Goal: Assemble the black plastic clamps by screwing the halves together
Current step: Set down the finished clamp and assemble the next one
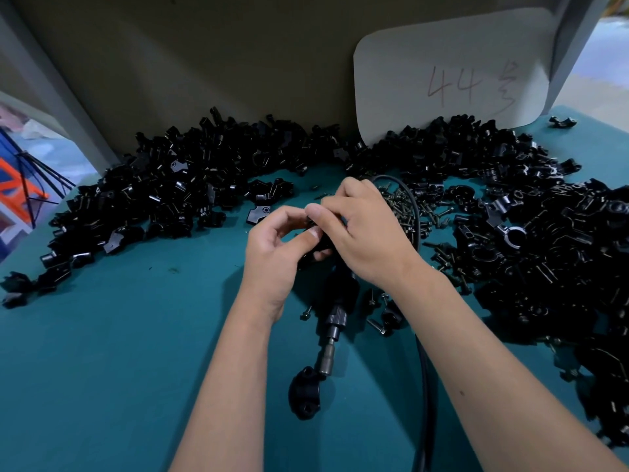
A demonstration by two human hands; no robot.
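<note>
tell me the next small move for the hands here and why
Probably finish seating the parts, then reach the right hand down for the driver. Both hands pinch a black clamp above the mat; what the fingers are fitting is hidden. The driver lies unheld below them, its bit beside a clamp half, and loose screws sit just to the right.

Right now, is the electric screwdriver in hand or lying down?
Lying down: the electric screwdriver rests on the teal table, beneath both hands, neither gripping it.
</note>
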